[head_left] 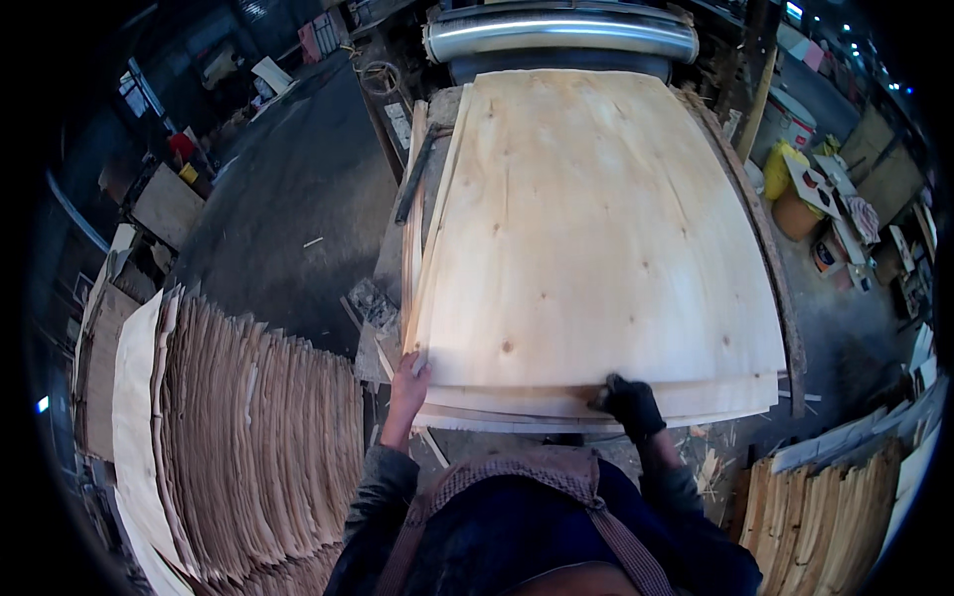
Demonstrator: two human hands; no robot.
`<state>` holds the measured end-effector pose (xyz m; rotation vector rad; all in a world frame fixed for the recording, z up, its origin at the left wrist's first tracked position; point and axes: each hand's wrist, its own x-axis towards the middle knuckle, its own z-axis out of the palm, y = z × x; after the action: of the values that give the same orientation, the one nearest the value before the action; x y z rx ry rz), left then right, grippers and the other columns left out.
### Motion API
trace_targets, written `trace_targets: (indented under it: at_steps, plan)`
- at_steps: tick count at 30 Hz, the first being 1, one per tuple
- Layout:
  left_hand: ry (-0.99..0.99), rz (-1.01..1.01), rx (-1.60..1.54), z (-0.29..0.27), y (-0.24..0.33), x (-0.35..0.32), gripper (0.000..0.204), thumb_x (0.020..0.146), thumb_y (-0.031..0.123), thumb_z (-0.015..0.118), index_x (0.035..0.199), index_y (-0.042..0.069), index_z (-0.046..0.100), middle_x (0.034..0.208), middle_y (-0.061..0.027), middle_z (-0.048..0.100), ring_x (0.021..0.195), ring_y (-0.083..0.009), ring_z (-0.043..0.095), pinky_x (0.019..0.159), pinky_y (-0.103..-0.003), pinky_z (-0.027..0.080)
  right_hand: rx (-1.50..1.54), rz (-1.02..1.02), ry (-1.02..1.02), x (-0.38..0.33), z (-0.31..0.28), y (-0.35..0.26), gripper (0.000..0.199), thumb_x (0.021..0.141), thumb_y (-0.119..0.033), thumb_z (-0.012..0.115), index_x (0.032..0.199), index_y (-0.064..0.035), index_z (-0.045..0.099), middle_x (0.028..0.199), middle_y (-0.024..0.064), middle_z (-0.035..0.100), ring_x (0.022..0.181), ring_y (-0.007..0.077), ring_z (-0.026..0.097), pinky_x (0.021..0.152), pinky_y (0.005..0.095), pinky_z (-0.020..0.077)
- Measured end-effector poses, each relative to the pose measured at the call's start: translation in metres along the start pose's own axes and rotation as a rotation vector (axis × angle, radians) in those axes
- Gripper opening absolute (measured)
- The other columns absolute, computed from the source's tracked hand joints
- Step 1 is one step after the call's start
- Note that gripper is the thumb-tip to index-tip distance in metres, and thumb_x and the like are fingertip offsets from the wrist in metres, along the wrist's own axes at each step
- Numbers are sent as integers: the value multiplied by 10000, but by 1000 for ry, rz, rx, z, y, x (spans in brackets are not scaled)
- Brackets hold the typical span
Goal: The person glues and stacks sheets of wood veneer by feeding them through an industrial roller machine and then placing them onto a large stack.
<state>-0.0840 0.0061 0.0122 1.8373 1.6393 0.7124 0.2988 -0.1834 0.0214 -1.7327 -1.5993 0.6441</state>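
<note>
A broad, pale wood veneer sheet (586, 228), dotted with small knots, lay in the middle of the scene on top of other sheets (596, 401), whose edges showed past its near side. Both hands were at its near end. The left hand (405, 389), bare, was closed on the sheet at the near left corner; the right hand (630, 405), in a dark glove, gripped the near edge right of the middle — its fingertips hidden from view.

At the far end, just beyond the veneer sheet, a shiny metal roller (561, 42) ran from left to right. A wooden rail (750, 228) stretched along the right side. On the near left stood a tight row of brown sheets (263, 437) on edge — and another bundle of wood sheets (820, 517) stood on the near right.
</note>
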Motion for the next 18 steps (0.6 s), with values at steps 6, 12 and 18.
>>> trace_targets:
  at_steps: [6, 12, 18]
  plan:
    - [13, 59, 229, 21, -8, -11, 668, 745, 231, 677, 1268, -56, 375, 1254, -255, 430, 1187, -396, 404, 994, -416, 346, 1713, 447, 117, 136, 0, 59, 103, 863, -173, 556, 917, -88, 574, 786, 93, 590, 758, 285, 605, 816, 511, 500]
    - [32, -17, 142, 29, -29, -8, 794, 719, 229, 705, 1331, -55, 286, 1321, -262, 352, 1222, -394, 359, 1020, -410, 320, 1434, 53, 242, 236, 21, 85, 170, 875, -175, 539, 1000, -60, 543, 977, 136, 572, 961, 342, 546, 931, 549, 406]
    - [-60, -90, -171, 10, -16, -7, 664, 724, 121, 680, 1297, -36, 383, 1220, -225, 494, 1103, -302, 504, 934, -351, 411, 1833, 284, 72, 198, 64, 74, 266, 914, -201, 493, 1167, -117, 483, 1137, 188, 546, 1023, 367, 548, 885, 535, 442]
